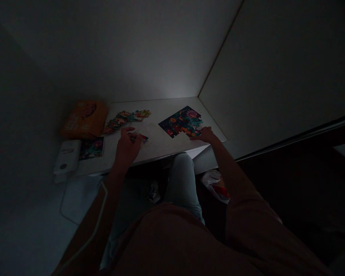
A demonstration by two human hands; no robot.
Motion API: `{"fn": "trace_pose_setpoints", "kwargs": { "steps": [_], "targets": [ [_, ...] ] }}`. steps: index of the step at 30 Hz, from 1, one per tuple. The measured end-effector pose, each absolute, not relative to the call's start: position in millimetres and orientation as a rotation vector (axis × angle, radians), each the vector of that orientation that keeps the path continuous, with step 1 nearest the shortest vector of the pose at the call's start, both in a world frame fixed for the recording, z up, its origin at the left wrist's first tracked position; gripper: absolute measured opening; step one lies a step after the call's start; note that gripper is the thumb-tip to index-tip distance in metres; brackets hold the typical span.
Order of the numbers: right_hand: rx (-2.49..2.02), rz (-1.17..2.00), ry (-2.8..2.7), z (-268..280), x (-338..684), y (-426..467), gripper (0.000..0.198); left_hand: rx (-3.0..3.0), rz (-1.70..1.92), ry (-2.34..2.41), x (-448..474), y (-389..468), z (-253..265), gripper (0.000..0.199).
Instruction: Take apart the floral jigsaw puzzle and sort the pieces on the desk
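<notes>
A partly joined jigsaw puzzle point(181, 120), dark blue with a pink flower and orange and green shapes, lies on the white tabletop point(158, 148). My right hand point(204, 135) rests at its near right edge, fingers stretched out over the pieces. To the left, my left hand point(129, 143) pinches a small dark and red puzzle piece point(144, 138) just above the table. Behind that hand, loose puzzle pieces point(123, 119) lie in a long overlapping row. A picture card point(92, 148) with a similar flower design lies left of my left hand.
An orange packet point(86, 119) stands at the table's left end. In front of it is a white device point(67, 156) with a cable point(63, 199). Walls border the table at the back and right. A plastic bag point(215, 184) sits on the floor beside my knee.
</notes>
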State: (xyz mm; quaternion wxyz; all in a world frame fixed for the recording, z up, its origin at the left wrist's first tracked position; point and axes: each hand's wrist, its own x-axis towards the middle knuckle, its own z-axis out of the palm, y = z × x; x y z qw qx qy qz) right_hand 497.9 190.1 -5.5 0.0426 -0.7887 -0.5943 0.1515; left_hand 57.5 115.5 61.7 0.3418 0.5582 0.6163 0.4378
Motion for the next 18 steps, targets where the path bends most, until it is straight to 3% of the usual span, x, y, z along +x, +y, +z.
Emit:
{"fn": "trace_pose_setpoints", "kwargs": {
  "steps": [8, 13, 18],
  "targets": [
    [-2.412, 0.673, -1.676, -7, 506, 204, 0.131, 1.417, 1.123, 1.645, 57, 110, 74, 0.04],
    [-2.416, 0.724, -1.607, -7, 504, 205, 0.119, 1.437, 1.135, 1.659, 55, 110, 71, 0.041],
    [-2.276, 0.747, -1.642, -6, 503, 205, 0.119, 1.462, 1.163, 1.625, 53, 111, 64, 0.043]
  ]
}}
